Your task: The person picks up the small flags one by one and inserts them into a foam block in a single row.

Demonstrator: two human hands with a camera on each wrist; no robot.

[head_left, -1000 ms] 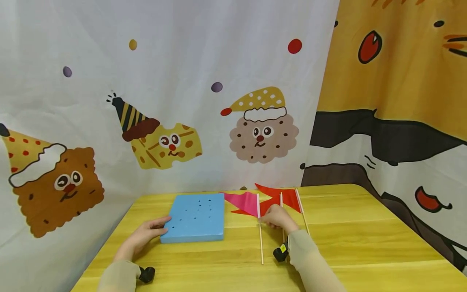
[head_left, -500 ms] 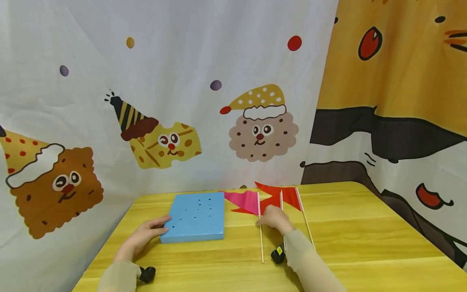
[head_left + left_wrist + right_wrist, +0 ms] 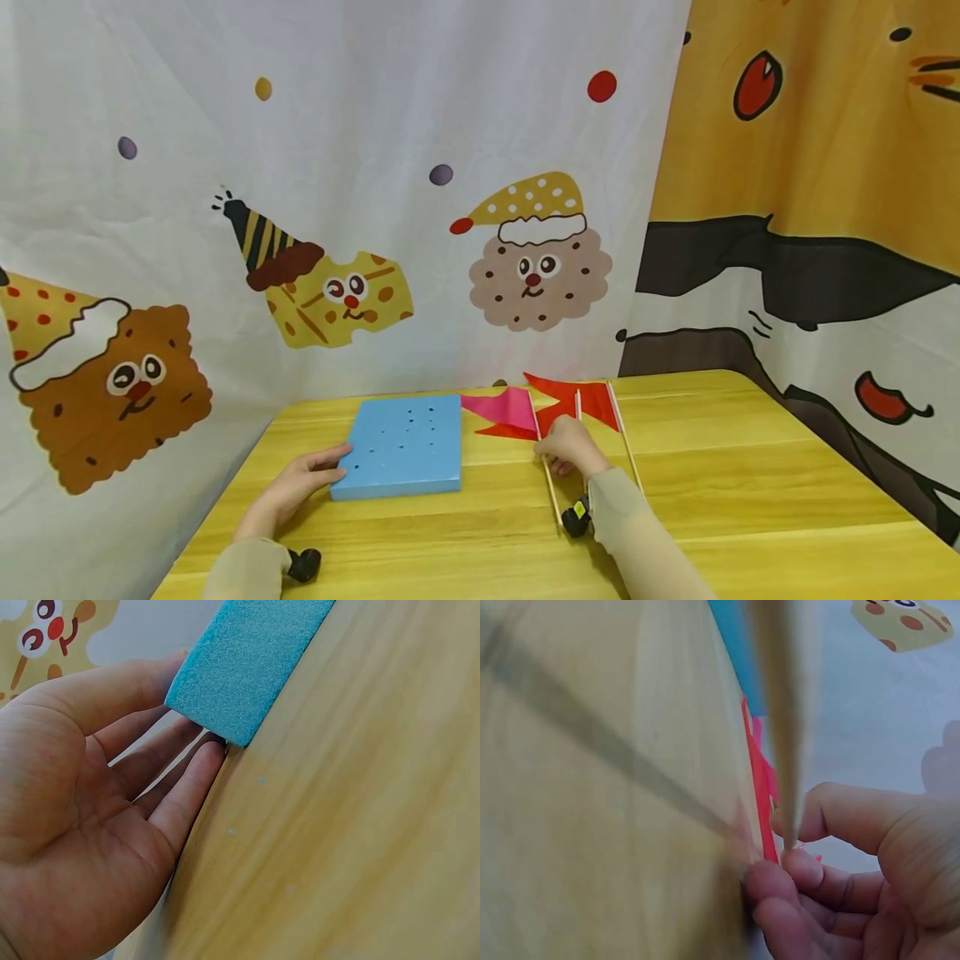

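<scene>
Pink flag (image 3: 506, 407) sits right of center on the yellow wood table (image 3: 750, 500), stick clamped in the right hand (image 3: 572, 447), pinched between thumb and fingertips. That stick slants, near end up off the wood, and it looks like its shadow shows in the right wrist view. Left hand (image 3: 300, 479) is off to the other side, fingers pretty straight and spread, tips touching the left side of a blue block (image 3: 397, 462). Block lies flat, small holes dotted over the top. Just past the right hand are two red flags (image 3: 592, 404), one partly under the pink cloth, its stick half hidden by the hand. Way at the back hangs a white curtain (image 3: 337, 150) printed with cartoon snacks in party hats.
</scene>
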